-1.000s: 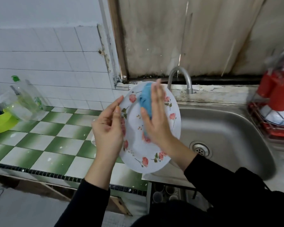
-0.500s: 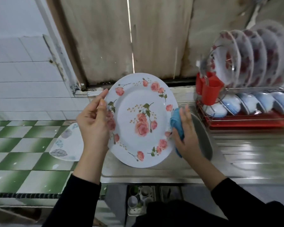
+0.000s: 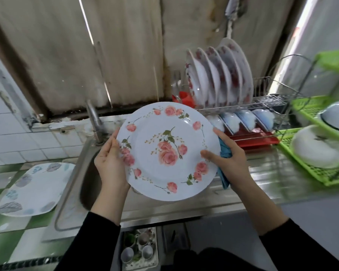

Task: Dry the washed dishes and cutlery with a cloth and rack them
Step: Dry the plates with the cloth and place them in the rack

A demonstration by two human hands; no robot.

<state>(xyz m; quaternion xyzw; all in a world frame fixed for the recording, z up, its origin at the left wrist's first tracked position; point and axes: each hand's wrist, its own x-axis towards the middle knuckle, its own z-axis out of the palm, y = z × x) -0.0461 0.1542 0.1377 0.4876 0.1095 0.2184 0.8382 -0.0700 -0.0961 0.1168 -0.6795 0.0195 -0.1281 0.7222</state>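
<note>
One rose-patterned plate [image 3: 168, 151] is held facing the viewer over the steel sink [image 3: 86, 184] edge. The left hand [image 3: 110, 163] grips its rim at 9 o'clock. The right hand [image 3: 231, 163] pinches the rim at 3 o'clock, with one blue cloth [image 3: 224, 179] bunched behind. The plate is rigid and glazed, and likely slippery and breakable, so it is best held by opposite rims. One leaf-patterned square plate [image 3: 35, 188] lies at 8 o'clock. At 1 o'clock, the dish rack [image 3: 272, 102] carries apparently five upright plates [image 3: 215, 75]; blur hinders counting.
</note>
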